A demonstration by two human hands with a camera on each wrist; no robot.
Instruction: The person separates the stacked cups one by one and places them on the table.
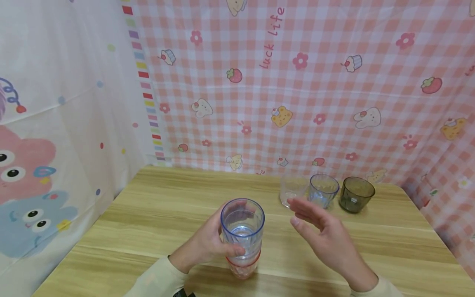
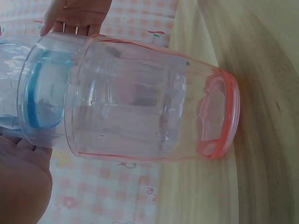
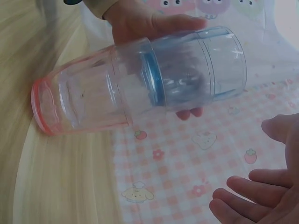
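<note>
Several stacked cups (image 1: 248, 237) partly hide the gripping left hand (image 1: 213, 240); the right hand (image 1: 327, 238) is outstretched.

A clear cup stack (image 3: 93, 95) in the left hand (image 3: 135, 23), right hand (image 3: 284, 196) apart

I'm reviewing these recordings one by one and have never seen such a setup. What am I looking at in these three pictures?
There is no machine here, just a person's bare hands. The wide picture comes from a camera worn on the head, looking forward and down. The other two come from cameras on the left and right wrists, so the scene appears turned sideways. The left hand holds a stack of clear cups, with a reddish one lowest. The right hand is open beside it, holding nothing. Farther back on the wooden table stand a colourless cup, a blue-rimmed cup and a dark cup.
</note>
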